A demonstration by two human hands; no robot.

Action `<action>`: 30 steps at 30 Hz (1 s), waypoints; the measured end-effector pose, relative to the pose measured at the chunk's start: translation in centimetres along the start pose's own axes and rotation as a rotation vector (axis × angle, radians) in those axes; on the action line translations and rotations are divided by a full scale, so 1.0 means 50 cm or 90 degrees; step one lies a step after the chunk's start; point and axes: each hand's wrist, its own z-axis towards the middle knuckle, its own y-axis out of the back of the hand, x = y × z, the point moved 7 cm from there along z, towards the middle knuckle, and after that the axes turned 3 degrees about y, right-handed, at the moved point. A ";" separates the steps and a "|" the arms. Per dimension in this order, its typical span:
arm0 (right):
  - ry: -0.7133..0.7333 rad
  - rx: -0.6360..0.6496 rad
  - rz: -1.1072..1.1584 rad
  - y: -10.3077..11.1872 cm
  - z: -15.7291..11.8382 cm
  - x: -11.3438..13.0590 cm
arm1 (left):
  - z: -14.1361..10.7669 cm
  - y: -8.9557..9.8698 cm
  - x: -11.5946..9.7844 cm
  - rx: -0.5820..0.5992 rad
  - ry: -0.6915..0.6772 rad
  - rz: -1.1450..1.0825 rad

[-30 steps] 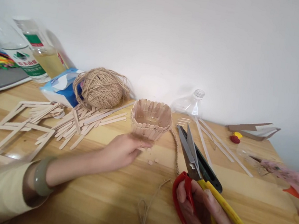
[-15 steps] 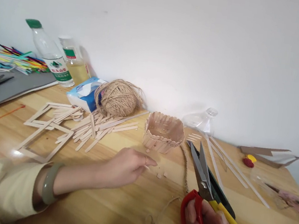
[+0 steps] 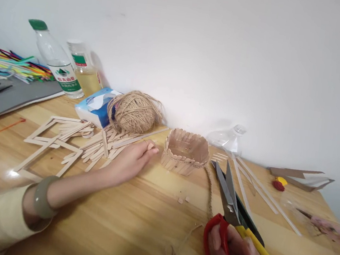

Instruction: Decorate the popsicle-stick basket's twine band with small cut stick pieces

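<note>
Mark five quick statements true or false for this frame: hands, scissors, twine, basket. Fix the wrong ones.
1. The right hand holds the scissors. True.
2. The scissors' blades are fully closed. False: they stand apart in a V.
3. The twine ball sits beside the blue-and-white pack. True.
4. The left hand is gripping the twine ball. False: the left hand is in front of the ball, not around it.
5. A braided cord trails from the right side of the stick basket. True.
</note>
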 end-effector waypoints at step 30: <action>0.190 -0.014 -0.324 -0.032 0.030 0.093 | -0.029 -0.096 -0.180 0.177 0.031 -0.565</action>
